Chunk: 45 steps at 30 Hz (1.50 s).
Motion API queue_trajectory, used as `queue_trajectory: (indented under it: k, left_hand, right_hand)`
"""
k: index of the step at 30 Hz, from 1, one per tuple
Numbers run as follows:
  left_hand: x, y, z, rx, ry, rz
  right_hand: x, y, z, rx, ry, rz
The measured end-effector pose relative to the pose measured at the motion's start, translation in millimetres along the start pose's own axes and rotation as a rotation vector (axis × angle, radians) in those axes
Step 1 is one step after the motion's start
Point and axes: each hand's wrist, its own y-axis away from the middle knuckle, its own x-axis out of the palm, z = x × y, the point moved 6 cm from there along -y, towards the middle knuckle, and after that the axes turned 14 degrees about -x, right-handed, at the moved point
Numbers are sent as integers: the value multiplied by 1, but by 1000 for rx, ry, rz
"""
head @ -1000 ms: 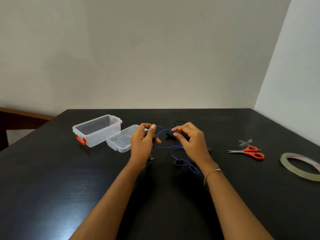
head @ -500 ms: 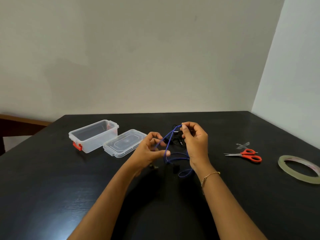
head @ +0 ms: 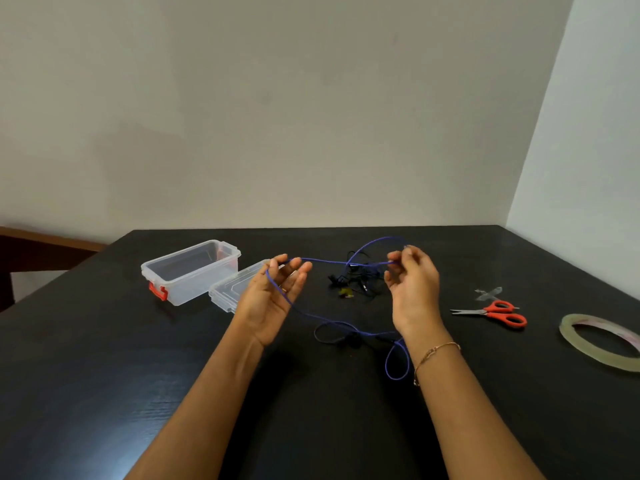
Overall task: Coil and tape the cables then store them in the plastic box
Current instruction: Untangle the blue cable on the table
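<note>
Now my left hand (head: 273,296) is spread open, palm up, with the blue cable (head: 332,260) draped across its fingers, while my right hand (head: 412,289) pinches the same strand between fingertips. The rest trails onto the tabletop (head: 104,375) near my right wrist. It looks thin, light and floppy, likely to spring loose, so I'd grip each loop where the turns cross. A black cable tangle (head: 356,282) lies beyond; the plastic box (head: 190,271) waits open at left.

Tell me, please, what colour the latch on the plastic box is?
Red, on the clear box; its latch shows in the head view.
</note>
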Motion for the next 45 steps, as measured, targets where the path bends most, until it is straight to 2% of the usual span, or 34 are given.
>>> queue_trajectory:
  k: [3,4,6,9,16,19,20,22,23,24,26,27,33,36,38,40,45]
  left_hand:
    - [-13,-2,-1,-51,93,-104]
    - [-15,-4,-2,-54,20,-138]
    - [-17,-8,-2,-34,-322,-225]
    - [-11,-10,12,-22,-776,-271]
    - [6,-7,19,202,-1256,-398]
    - [16,6,17,153,-1133,-362]
    - [21,11,13,227,-1126,-387]
    - [35,23,4,504,-1179,-403]
    - [42,27,3,583,-1122,-339]
    - [49,30,5,577,-1032,-225]
    - [57,30,16,448,-879,-40]
    - [59,30,18,414,-830,-6]
    - [45,23,19,331,-750,-89]
    - [45,20,27,73,-470,-12]
    - [47,19,31,-46,-383,53]
    - [49,20,32,-69,-444,86]
    - [47,18,36,5,-888,120]
  right_hand:
    - [-16,-8,-4,186,-404,-218]
    - [-20,-11,-4,203,-470,-245]
    - [-23,-12,-3,210,-538,-249]
    - [-18,-9,1,184,-496,-186]
    - [10,5,18,92,-287,70]
    - [21,15,17,120,-276,165]
    - [25,18,16,138,-291,184]
    - [31,23,14,166,-296,213]
    - [33,25,13,174,-291,224]
    - [35,26,12,177,-289,232]
    - [36,28,11,180,-304,231]
    - [36,28,10,184,-315,228]
    - [39,30,9,204,-419,262]
    - [40,28,12,185,-514,267]
    - [41,28,14,178,-532,273]
    - [40,27,14,163,-505,268]
    - [33,21,15,46,-302,255]
